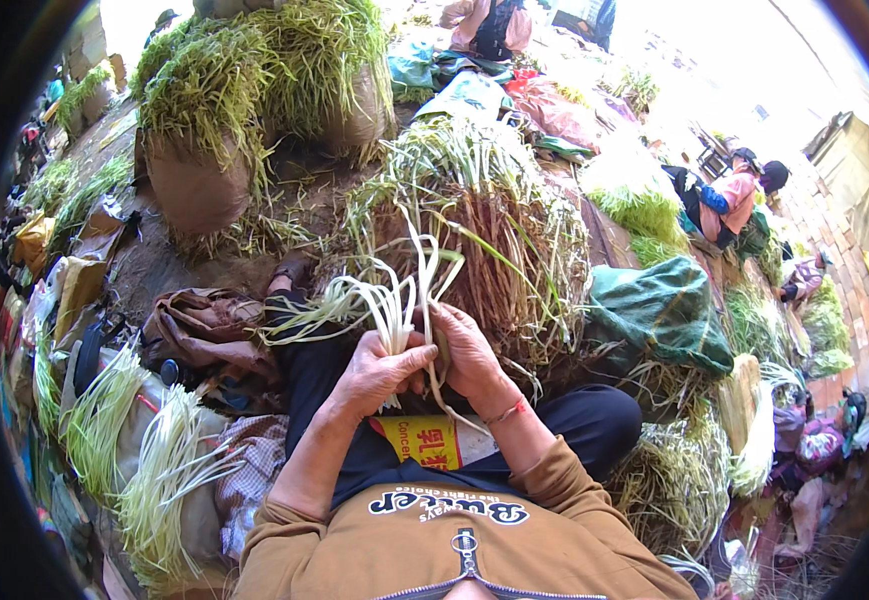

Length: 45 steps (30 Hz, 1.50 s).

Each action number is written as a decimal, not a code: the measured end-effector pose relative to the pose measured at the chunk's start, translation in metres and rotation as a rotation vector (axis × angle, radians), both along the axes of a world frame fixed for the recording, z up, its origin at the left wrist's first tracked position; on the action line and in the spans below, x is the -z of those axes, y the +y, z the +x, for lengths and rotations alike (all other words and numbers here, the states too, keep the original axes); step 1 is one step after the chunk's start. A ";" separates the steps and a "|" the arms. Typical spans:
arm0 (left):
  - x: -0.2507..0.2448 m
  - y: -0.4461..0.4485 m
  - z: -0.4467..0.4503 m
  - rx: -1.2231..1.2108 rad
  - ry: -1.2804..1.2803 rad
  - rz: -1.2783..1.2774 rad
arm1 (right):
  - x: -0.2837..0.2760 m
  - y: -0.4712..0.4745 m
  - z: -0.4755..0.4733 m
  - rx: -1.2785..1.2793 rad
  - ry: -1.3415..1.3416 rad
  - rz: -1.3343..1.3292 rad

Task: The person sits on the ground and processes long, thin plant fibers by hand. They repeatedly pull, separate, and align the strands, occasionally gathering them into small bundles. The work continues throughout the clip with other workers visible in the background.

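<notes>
A bunch of pale blanched stalks (388, 311), probably garlic chives, is gripped in my left hand (383, 367), with loose ends fanning up and to the left. Close beside it, my right hand (466, 349) pinches a few longer stalks (425, 281) that hang down past the wrist. The fingers of both hands nearly meet, and the right fingertips are partly hidden. Under my forearms a yellow printed sheet (423, 442) lies across my lap. Just beyond my hands stands a large heap of stalks (494, 247), brown at the side and green-white on top.
Bundled pale stalks (160, 480) lie at my left near a checked cloth (254, 450). A brown cloth (209, 330) is crumpled by my leg. A green mesh sack (656, 311) sits at the right. Tall sacks topped with greens (201, 180) stand ahead. Other people (738, 195) sit farther right.
</notes>
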<state>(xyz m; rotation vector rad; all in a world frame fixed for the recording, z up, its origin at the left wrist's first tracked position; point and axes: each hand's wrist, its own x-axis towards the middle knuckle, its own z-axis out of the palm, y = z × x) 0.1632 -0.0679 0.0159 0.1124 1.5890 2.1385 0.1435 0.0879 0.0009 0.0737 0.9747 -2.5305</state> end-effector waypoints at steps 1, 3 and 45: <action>-0.001 -0.001 0.000 -0.103 -0.023 -0.041 | 0.000 -0.006 -0.002 0.100 -0.003 0.037; -0.003 -0.003 -0.001 -0.223 0.148 -0.115 | 0.004 -0.014 -0.001 0.236 0.069 0.059; -0.014 -0.054 -0.027 -0.528 0.001 0.544 | 0.013 -0.033 0.027 0.090 0.970 1.331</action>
